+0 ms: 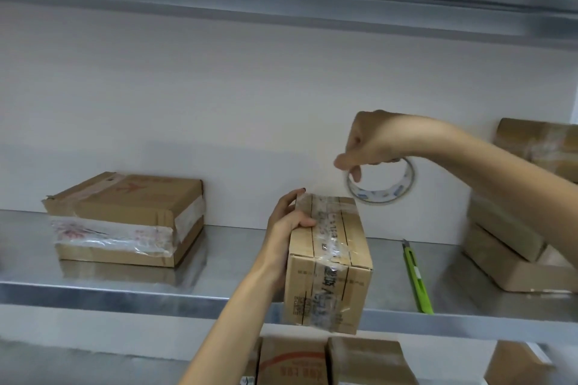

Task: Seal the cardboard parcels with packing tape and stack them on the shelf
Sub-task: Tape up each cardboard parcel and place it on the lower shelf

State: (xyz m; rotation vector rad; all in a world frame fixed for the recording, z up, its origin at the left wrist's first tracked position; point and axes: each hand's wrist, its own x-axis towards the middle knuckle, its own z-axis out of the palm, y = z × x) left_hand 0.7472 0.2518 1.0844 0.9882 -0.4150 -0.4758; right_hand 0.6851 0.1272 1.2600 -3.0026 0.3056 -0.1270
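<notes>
Glossy taped cardboard parcel (328,262) in left hand (289,222), round tape roll (381,181) in right hand (372,141).

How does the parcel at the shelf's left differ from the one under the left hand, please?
The left parcel lies flat and wholly on the shelf, untouched; the middle parcel juts past the front edge, with the left hand holding it. The left parcel is taped round its sides, red-printed; the middle parcel along its top, dark-printed. Both are taped brown cardboard.
</notes>
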